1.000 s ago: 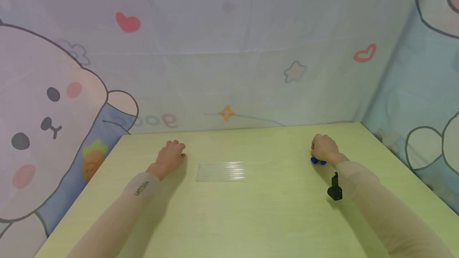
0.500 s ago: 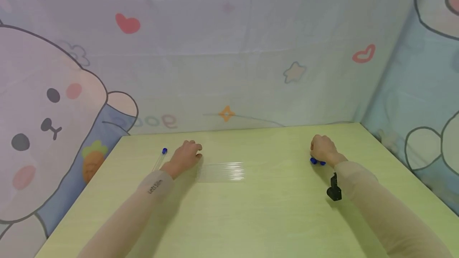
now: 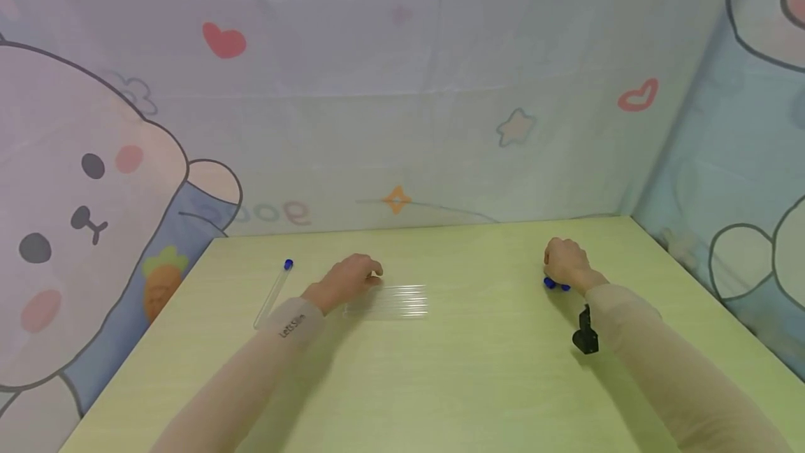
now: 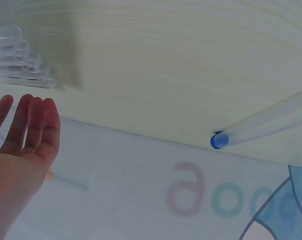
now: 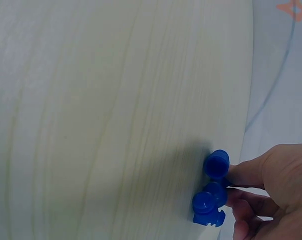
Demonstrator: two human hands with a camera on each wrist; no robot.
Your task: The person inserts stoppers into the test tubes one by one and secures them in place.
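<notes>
Several clear, uncapped test tubes lie side by side at the middle of the table. My left hand hovers at their far left corner, fingers loosely extended and holding nothing. In the left wrist view, its fingertips are just short of the tubes' rounded ends. Farther left lies a single clear test tube with a blue cap. On the right, several blue caps sit in a small cluster. My right hand is over them, thumb and finger pinching a blue cap, partly hidden by its neighbours.
The pale wooden table ends at a printed cloth backdrop. A second cloth wall rises along the right side. A black wrist camera hangs beneath the right sleeve.
My left hand has moved right, away from the capped tube it was hiding, to the edge of the uncapped tubes. The right hand has stayed at the blue caps.
</notes>
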